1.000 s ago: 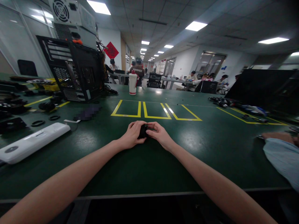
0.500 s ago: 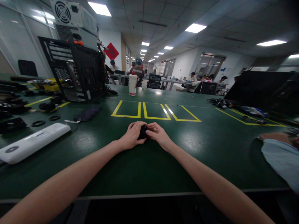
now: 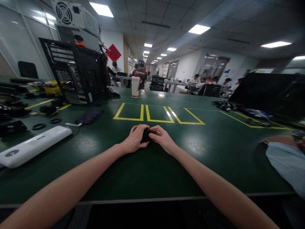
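A small black object (image 3: 145, 135) is between my two hands on the green table (image 3: 133, 178); its kind is hard to make out, as my fingers cover much of it. My left hand (image 3: 136, 139) wraps round its left side, thumb at the near edge. From the right, my right hand (image 3: 162, 139) grips its right end, with the thumb and fingertips pressed together there. Just beyond my hands, yellow tape (image 3: 160, 121) marks several outlines on the tabletop.
At the left stand a black computer case (image 3: 83, 74) with power supplies (image 3: 73, 16) on top, and a long white device (image 3: 35, 144). A lidded cup (image 3: 135, 87) is at the back. Cables (image 3: 224, 105) and a co-worker's blue sleeve (image 3: 286, 162) are on the right.
Both hands keep the same hold on the black object, with hardly any movement. The co-worker's sleeve at the right has shifted very slightly.
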Tool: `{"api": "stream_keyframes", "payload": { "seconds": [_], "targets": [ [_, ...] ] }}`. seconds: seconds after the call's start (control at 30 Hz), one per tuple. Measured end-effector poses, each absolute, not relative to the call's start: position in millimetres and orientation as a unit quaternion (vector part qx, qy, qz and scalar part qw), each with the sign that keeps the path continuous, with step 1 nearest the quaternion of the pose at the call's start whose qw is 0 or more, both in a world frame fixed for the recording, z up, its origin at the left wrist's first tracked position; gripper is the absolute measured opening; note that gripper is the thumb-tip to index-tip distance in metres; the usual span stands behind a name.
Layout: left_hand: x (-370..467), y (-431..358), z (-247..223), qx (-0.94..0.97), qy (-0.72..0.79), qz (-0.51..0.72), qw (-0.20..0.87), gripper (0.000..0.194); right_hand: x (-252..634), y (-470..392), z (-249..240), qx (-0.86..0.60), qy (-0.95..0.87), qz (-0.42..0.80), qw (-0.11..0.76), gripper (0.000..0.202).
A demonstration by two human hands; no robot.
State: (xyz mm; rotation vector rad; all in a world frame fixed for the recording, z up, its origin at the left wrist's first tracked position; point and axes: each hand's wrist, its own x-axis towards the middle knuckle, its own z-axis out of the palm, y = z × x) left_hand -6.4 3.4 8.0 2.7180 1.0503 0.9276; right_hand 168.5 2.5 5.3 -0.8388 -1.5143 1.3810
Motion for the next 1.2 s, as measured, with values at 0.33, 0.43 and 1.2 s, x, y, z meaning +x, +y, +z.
{"api": "stream_keyframes", "payload": {
  "seconds": [0.33, 0.43, 1.2],
  "targets": [
    [-6.4, 2.6, 9.5, 0.887, 0.342, 0.305, 0.05, 0.056, 171.3, -0.7, 9.4, -0.32, -0.618, 0.57, 0.436, 0.037],
    [-6.6, 2.8, 9.2, 0.885, 0.34, 0.313, 0.051, 0.056, 168.6, 0.5, 8.6, -0.337, -0.601, 0.57, 0.449, 0.027],
    [-6.6, 3.7, 8.3, 0.885, 0.34, 0.312, 0.055, 0.057, 170.6, 2.8, 8.2, -0.32, -0.616, 0.572, 0.437, 0.036]
  ]
}}
